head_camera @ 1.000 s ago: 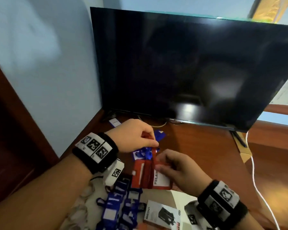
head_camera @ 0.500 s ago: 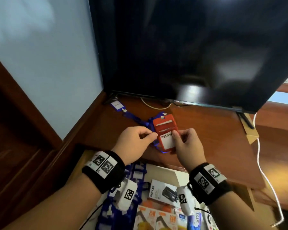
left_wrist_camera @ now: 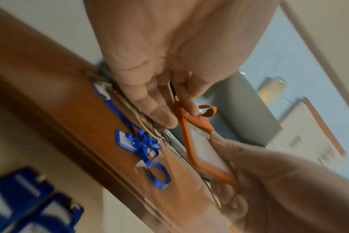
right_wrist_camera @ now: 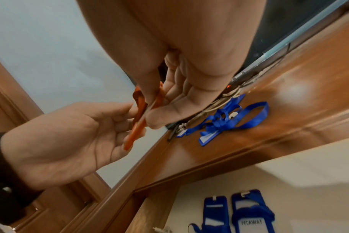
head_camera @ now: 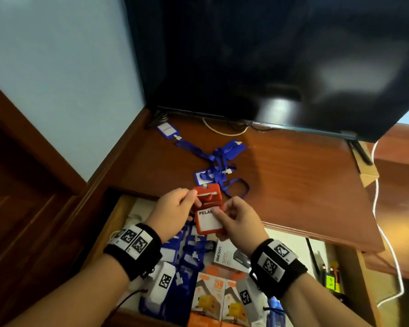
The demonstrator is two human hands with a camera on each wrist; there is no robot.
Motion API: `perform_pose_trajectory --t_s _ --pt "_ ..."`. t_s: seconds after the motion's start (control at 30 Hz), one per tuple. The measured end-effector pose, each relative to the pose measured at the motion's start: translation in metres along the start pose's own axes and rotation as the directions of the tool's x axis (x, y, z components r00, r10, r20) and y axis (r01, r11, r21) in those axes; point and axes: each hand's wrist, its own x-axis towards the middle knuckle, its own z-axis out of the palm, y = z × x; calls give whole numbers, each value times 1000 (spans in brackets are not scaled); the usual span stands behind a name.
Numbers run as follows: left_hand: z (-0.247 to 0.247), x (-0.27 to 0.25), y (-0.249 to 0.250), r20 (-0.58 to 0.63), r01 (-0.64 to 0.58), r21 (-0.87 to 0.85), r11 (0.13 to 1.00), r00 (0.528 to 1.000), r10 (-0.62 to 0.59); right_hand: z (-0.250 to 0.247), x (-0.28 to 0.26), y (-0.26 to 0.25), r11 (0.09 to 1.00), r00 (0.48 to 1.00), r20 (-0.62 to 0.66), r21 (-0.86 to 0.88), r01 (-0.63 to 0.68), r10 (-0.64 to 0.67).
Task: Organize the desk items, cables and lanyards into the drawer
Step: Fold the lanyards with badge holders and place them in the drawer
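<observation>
Both hands up over the front edge of the desk [head_camera: 293, 175], above the open drawer [head_camera: 118, 213], sharing one red badge holder [head_camera: 209, 212]. Left hand [head_camera: 175, 211] pinches its upper left edge, thumb and forefinger closed on it, wrist band facing the camera. Right hand [head_camera: 240, 223] pinches the lower right side, thumb on the white card that reads "PELAW", rest of the word covered by the thumb. Holder upright, tilted slightly, red strap bunched at its top. Left wrist view: strap loop sticks out past the fingers [left_wrist_camera: 159, 113], heavy blur. Right wrist view: holder seen edge-on between both hands. Blue lanyards [head_camera: 219, 171] lie tangled on the desk behind, one more blue badge [head_camera: 167, 131] near the monitor [head_camera: 281, 62] foot. Drawer holds blue badge holders [head_camera: 189, 253] and boxed items [head_camera: 222, 296], partly hidden under the forearms; box labels mostly unreadable. White cable [head_camera: 385, 234] runs off the right side, ends cut off.
</observation>
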Motion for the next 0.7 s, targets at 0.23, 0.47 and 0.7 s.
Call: perform_pose_trajectory --t_s 0.23,0.47,0.7 --pt "20 -1 -55 82 400 -446 801 909 -408 21 -2 12 984 991 60 -142 -112 122" --pt "41 8 -113 205 465 -150 873 878 -432 19 19 54 666 980 154 -745 31 127" --pt "61 23 -141 182 348 339 874 887 -425 -6 82 8 690 992 110 -714 120 -59"
